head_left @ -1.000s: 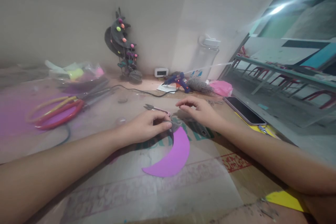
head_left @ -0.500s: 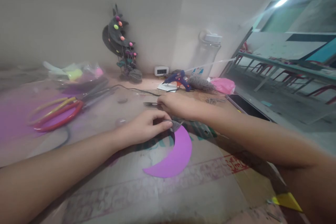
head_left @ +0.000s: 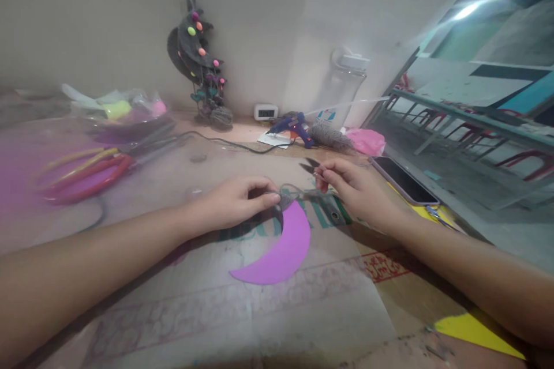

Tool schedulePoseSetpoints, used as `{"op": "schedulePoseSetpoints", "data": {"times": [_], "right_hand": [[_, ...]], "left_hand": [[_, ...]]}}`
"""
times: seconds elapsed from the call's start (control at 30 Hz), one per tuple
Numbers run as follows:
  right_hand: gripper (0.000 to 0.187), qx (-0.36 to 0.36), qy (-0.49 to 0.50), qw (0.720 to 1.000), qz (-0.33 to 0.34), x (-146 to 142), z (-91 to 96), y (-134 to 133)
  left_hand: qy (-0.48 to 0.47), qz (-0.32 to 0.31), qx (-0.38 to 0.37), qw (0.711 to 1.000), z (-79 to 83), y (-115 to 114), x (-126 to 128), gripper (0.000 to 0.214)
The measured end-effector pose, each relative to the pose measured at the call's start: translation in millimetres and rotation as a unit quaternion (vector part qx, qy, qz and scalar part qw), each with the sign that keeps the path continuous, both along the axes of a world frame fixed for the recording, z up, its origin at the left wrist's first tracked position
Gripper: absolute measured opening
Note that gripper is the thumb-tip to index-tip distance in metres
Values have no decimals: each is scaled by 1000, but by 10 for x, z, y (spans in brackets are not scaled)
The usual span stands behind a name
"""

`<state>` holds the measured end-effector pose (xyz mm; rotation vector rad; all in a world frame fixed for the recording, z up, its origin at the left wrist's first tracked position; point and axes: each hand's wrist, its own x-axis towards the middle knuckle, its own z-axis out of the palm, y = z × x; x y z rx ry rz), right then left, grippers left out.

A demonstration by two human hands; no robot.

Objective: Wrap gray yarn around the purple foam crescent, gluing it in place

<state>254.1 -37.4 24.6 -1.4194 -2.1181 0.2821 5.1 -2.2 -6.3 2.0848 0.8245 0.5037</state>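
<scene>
From where I stand, the left hand point(head_left: 242, 200) pinches the purple crescent point(head_left: 288, 253) by its upper tip, wrapped in grey yarn point(head_left: 286, 202); the rest curves toward the person, between both forearms. The right hand point(head_left: 357, 184) grips small snips point(head_left: 310, 166) (blades pointing leftward). Beyond the hands lies a blue glue gun point(head_left: 289, 123).

A flat purple crescent point(head_left: 289, 251), grey yarn point(head_left: 286, 202) around its upper end, opens leftward in the left hand point(head_left: 240, 202), while snips point(head_left: 309, 168) in the right hand point(head_left: 357, 183) have parted blades.
</scene>
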Motion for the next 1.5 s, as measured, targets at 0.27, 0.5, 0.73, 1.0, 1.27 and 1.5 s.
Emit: {"op": "schedulePoseSetpoints", "data": {"times": [0.27,0.5,0.73,1.0,1.27,1.5], "right_hand": [[28,75,2,996,56,68,-223,14],[34,75,-31,993,89,62,-266,-29],[32,68,-50,990,111,73,-286,39],[31,10,-19,991,129,64,-264,20],[31,12,-19,987,157,59,-271,22],[30,9,-22,987,161,48,-273,18]], "left_hand": [[-8,-5,5,1000,-23,4,-4,33],[-5,-6,16,1000,4,-5,3,32],[-9,-7,-5,1000,-1,1,-7,33],[-36,-11,-28,999,-36,6,-8,33],[-36,-7,-49,998,-25,-1,-15,33],[-37,-7,-37,999,-43,13,-9,35]]}}
